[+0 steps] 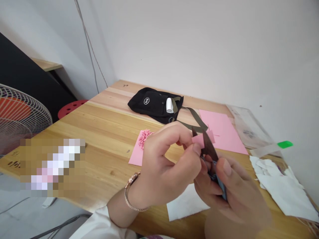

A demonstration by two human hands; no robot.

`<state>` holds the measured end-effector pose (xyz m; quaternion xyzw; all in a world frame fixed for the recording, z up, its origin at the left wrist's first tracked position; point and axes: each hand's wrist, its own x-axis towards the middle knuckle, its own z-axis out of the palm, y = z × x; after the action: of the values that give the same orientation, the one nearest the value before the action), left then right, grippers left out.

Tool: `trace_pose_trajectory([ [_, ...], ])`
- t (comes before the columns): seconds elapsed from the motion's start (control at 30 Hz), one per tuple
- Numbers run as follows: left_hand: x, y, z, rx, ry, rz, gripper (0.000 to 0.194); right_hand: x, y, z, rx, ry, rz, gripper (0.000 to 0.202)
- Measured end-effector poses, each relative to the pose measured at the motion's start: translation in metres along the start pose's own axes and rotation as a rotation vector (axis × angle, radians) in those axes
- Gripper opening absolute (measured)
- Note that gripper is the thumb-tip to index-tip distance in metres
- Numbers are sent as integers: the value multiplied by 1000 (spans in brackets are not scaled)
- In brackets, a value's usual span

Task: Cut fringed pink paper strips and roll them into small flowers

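The left hand pinches a small pink paper piece between thumb and fingertips, just above the right hand. The right hand is closed around the blue handles of scissors, whose dark blades meet the paper piece. Beyond the left hand, pink shreds lie on a pink sheet on the counter. Farther off sits a black bag; white paper lies right of the right hand.
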<state>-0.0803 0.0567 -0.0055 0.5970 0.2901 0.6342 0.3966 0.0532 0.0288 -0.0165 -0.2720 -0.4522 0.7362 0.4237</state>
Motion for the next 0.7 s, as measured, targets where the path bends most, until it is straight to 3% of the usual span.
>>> trace_pose_trajectory([
  [0.7,-1,-2,1,-28,6,51,18,3,2,-1,60,-54,-8,34],
])
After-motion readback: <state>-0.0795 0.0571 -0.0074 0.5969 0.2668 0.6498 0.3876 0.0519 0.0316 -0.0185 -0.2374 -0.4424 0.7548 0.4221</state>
